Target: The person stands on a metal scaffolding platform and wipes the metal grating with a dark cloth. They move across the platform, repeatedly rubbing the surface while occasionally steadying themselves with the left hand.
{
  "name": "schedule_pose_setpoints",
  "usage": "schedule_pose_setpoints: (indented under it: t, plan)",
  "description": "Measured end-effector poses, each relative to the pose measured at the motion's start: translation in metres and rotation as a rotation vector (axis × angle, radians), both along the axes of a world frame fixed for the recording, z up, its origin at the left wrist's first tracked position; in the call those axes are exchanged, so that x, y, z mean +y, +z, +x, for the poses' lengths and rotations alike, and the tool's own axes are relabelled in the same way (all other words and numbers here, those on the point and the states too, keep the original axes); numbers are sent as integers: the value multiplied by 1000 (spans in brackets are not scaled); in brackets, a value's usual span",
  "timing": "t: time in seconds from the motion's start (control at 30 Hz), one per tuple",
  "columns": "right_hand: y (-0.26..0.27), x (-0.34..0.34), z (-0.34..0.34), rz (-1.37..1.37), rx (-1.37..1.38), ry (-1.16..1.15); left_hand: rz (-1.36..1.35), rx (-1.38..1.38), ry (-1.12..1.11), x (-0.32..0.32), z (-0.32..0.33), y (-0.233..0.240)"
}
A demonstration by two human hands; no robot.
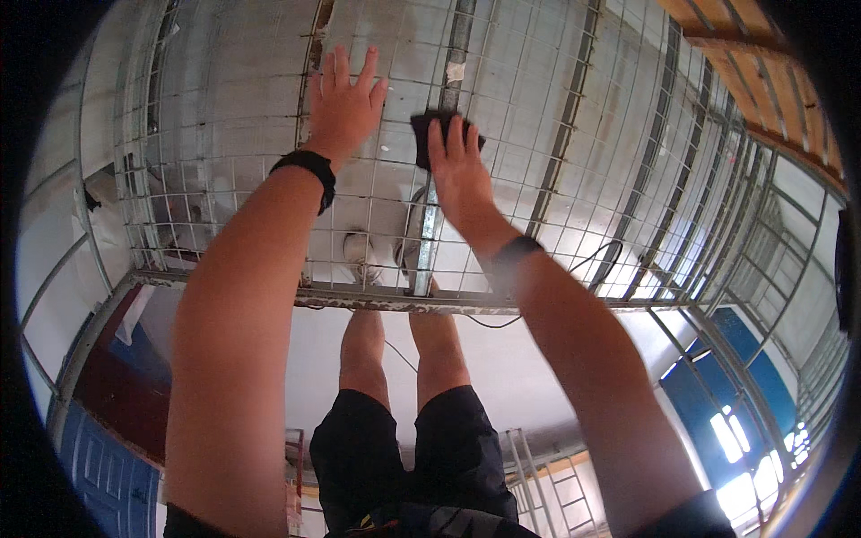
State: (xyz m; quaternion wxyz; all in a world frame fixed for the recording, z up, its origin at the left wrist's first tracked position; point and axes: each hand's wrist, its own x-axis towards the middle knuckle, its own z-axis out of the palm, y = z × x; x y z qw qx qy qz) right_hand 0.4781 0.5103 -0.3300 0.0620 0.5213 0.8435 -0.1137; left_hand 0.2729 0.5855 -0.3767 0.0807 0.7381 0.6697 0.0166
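My left hand (344, 106) lies palm down over the wire mesh (235, 121) of a metal bed frame, fingers spread and nothing in it. To its right, my right hand (463, 171) holds a black cloth (422, 134) flat under its fingers, above a metal crossbar (464, 33) of the frame. A scrap of pale paper or tape (455, 70) sticks to that bar just beyond the cloth. Dark bands circle both wrists. What the palms touch underneath is hidden.
A worn front rail (377, 299) of the frame runs across before my legs. My shoes (361, 255) show through the mesh. Wooden slats (746, 54) are at upper right. A cable (609, 262) hangs near the right side. A blue door (107, 464) stands at lower left.
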Motion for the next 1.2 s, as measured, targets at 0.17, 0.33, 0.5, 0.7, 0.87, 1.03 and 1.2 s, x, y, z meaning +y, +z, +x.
schedule_pose_setpoints:
  t: [0.17, 0.33, 0.5, 0.7, 0.87, 1.03, 1.2]
  plan:
    - [13, -127, -13, -152, -93, 45, 81, -58, -58, -7, 2, 10]
    - [48, -244, -15, -462, -33, -35, 206, -44, -44, 22, 3, -3]
    - [56, -220, 7, -745, 153, -20, 257, -3, 26, 45, 9, -21]
    - [59, -42, 93, -1229, 507, -314, 183, 23, 48, 47, 10, -20]
    - [53, 183, 152, -716, 403, -346, 79, -18, 77, 50, 15, -9]
    - [19, 369, 136, 15, 245, -128, 1, -28, 96, 52, 16, -3]
    - [-24, 466, 107, 247, 12, 7, -48, -34, 95, 54, 13, -6]
